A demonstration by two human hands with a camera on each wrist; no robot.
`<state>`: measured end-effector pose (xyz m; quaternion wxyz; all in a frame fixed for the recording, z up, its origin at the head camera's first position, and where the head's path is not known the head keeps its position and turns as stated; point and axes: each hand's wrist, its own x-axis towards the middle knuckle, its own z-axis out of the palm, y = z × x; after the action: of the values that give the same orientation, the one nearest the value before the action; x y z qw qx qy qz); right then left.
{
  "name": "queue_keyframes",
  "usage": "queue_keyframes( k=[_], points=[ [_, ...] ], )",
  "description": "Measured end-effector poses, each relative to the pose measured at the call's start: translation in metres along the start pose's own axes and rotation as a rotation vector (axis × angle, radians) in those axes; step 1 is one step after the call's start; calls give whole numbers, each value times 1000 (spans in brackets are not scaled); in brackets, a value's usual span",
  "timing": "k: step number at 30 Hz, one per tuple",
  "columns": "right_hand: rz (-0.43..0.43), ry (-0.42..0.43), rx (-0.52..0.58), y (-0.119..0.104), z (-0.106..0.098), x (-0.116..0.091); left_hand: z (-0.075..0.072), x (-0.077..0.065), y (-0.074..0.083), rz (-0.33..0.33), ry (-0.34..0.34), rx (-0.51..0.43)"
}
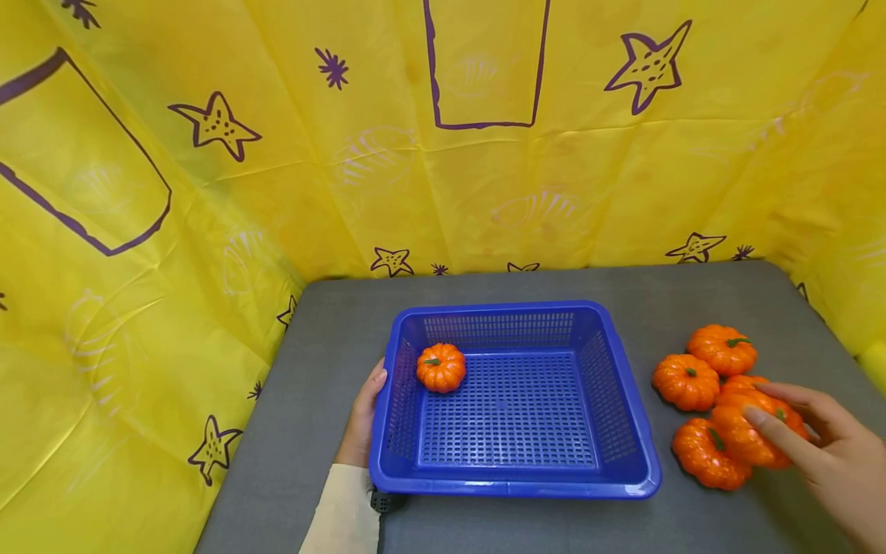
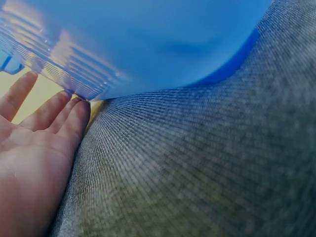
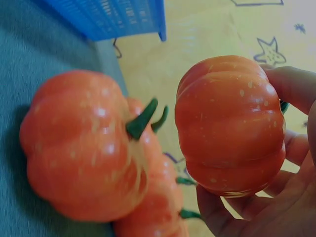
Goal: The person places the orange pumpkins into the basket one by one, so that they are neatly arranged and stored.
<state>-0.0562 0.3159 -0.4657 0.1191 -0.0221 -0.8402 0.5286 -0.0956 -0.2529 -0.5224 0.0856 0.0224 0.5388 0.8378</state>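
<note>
My right hand (image 1: 834, 454) grips a small orange pumpkin (image 3: 229, 126) between thumb and fingers, raised above the others in the right wrist view. Several more pumpkins with green stems lie in a cluster on the table, one of them the near pumpkin (image 1: 709, 454); another is partly hidden behind the held one. A blue plastic basket (image 1: 515, 486) stands left of the cluster, with one pumpkin (image 1: 441, 368) in its far left corner. At the basket's left side is my left hand (image 1: 361, 419), its extended fingers (image 2: 74, 116) touching the outer wall.
The grey table (image 1: 277, 477) lies under the basket and the pumpkins. Yellow cloth (image 1: 471, 200) with starfish drawings hangs behind the table and along both sides. A dark object (image 1: 388, 502) shows at the left wrist, below the basket's near left corner.
</note>
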Motion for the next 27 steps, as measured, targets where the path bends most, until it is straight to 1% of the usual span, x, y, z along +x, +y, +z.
queue_keyframes(
  k=[3, 6, 9, 12, 16, 21, 27],
  points=[
    [22, -30, -34, -7, 4, 1, 1, 0, 1, 11, -12, 3],
    [-1, -70, -81, -13, 10, 2, 2, -1, 2, 20, -21, 5],
    [-30, -90, -105, -18, 16, 3, 2, -1, 3, 12, -15, 7],
    [-38, -98, -91, -24, 21, 5, 1, -1, 1, -3, -3, 7],
    [-54, -108, -79, -30, 27, 6, -1, 0, -1, -2, -5, -1],
    [-87, -139, -62, -35, 34, 7, -2, 2, -3, -2, 0, -4],
    [-142, -162, -6, -41, 42, 9, 0, 0, 0, -14, 19, -1]
  ],
)
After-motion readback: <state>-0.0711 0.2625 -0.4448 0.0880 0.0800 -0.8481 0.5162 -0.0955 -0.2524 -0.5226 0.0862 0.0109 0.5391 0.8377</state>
